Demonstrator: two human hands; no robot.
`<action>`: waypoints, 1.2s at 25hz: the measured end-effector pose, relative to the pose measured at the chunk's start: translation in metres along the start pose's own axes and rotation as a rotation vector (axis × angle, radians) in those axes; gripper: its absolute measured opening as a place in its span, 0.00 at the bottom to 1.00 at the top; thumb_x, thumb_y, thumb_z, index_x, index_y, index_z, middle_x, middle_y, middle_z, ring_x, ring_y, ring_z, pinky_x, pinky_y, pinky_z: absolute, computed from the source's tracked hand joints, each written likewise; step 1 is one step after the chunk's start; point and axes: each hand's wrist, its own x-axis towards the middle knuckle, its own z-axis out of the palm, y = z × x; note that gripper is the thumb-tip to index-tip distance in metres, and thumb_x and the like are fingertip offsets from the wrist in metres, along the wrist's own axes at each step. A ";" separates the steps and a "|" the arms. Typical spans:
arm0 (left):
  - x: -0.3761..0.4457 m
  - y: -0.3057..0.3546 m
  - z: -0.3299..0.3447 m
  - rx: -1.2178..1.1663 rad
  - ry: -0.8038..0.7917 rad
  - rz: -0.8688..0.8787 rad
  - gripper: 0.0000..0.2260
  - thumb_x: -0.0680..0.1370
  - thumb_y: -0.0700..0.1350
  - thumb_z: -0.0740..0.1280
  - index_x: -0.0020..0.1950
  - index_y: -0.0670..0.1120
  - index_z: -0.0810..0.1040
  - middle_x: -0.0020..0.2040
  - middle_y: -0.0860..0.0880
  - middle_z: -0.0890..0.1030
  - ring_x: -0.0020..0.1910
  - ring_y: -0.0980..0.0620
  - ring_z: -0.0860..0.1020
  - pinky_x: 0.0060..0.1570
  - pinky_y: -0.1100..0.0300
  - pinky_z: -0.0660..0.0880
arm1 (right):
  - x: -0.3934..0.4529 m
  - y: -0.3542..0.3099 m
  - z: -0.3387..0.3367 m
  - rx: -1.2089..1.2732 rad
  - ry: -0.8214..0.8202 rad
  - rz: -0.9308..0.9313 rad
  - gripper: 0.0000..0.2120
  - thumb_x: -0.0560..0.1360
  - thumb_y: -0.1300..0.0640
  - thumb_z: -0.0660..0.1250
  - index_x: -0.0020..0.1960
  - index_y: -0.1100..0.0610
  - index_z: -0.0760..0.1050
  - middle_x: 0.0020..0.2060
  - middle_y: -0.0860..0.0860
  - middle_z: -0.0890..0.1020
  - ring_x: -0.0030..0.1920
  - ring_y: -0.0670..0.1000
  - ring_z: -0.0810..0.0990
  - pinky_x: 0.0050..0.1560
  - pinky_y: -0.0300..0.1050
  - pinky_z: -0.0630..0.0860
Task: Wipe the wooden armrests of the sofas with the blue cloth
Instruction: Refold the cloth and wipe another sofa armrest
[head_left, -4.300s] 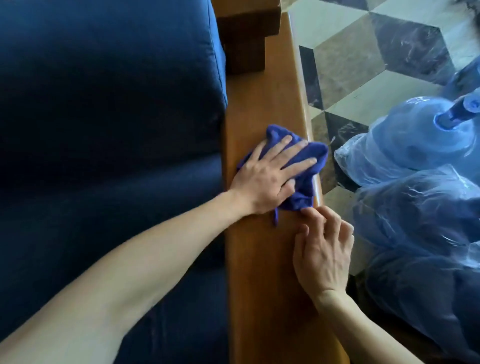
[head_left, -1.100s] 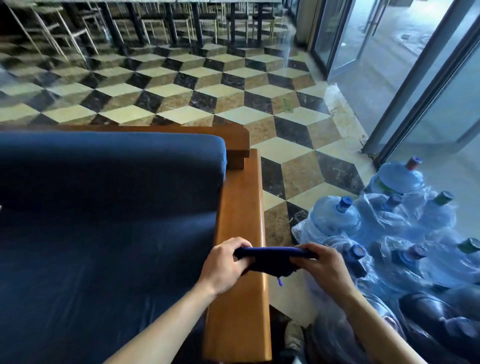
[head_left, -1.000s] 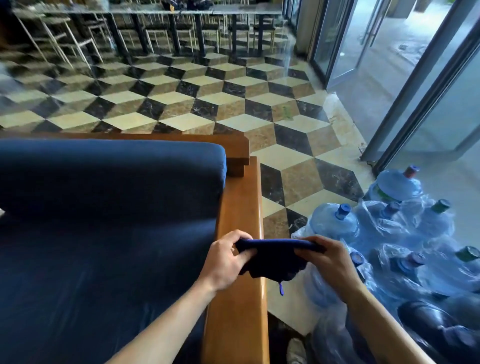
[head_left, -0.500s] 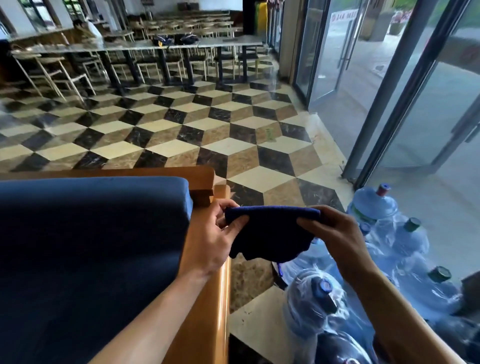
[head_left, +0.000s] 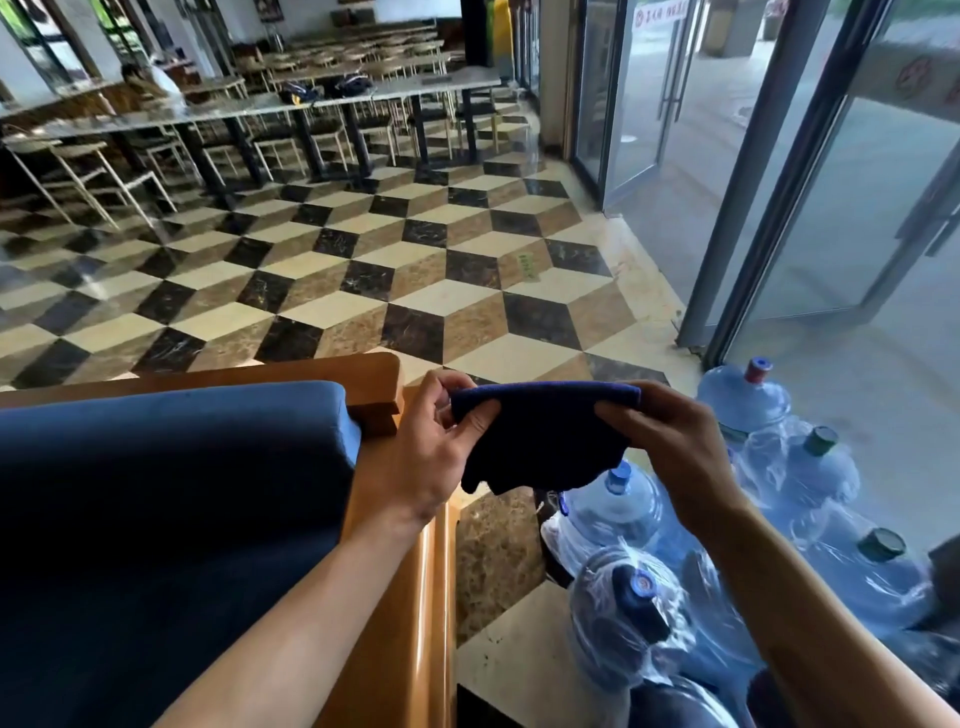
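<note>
Fingers (head_left: 610, 415) of both my hands are pinching the blue cloth (head_left: 540, 441), stretching it above the wooden armrest (head_left: 415, 623); left hand (head_left: 423, 457), right hand (head_left: 675, 447).

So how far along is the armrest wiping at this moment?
Done: I cannot tell from this frame; the wooden armrest shows no mark either way. In hand: the blue cloth is off the wood, held up between the left hand and right hand, apparently being folded. Left: putting the cloth back on an armrest; no other sofa's armrest is in view.
</note>
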 end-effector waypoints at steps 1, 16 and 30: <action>0.005 0.000 -0.001 -0.008 0.009 0.009 0.08 0.76 0.42 0.71 0.51 0.50 0.74 0.43 0.52 0.79 0.43 0.56 0.78 0.44 0.62 0.76 | 0.005 0.001 0.003 -0.004 -0.005 -0.001 0.08 0.72 0.66 0.73 0.46 0.54 0.85 0.37 0.51 0.85 0.39 0.49 0.81 0.46 0.49 0.77; 0.190 -0.068 -0.078 -0.051 0.056 0.043 0.08 0.77 0.38 0.71 0.52 0.47 0.75 0.45 0.47 0.79 0.42 0.58 0.79 0.42 0.65 0.76 | 0.194 0.034 0.098 -0.142 -0.051 0.012 0.08 0.72 0.63 0.74 0.46 0.51 0.85 0.40 0.54 0.86 0.43 0.56 0.84 0.48 0.55 0.83; 0.359 -0.116 -0.085 0.037 0.120 0.039 0.07 0.76 0.38 0.72 0.52 0.42 0.77 0.40 0.60 0.80 0.39 0.61 0.78 0.38 0.67 0.75 | 0.370 0.070 0.123 -0.119 -0.034 0.067 0.11 0.74 0.65 0.71 0.46 0.49 0.83 0.39 0.50 0.86 0.42 0.49 0.82 0.47 0.48 0.80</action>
